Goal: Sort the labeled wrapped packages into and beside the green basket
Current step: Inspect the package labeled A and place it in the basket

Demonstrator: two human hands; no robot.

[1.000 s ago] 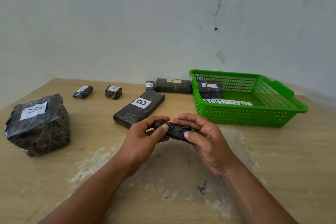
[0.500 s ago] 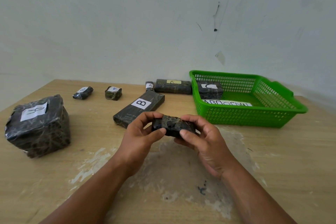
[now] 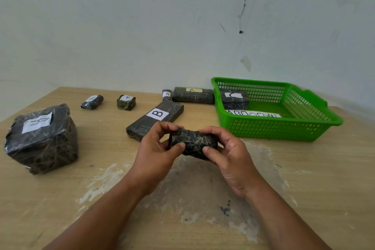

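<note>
Hands around crinkled black package

cam=head, sole view | faces forward-down | table close below | wall beyond far edge

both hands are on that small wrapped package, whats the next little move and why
Probably roll the small package over between the left hand and right hand to bring any label into view. The faces showing now are bare dark wrap, so no letter tells whether it belongs in the green basket or beside it.
</note>
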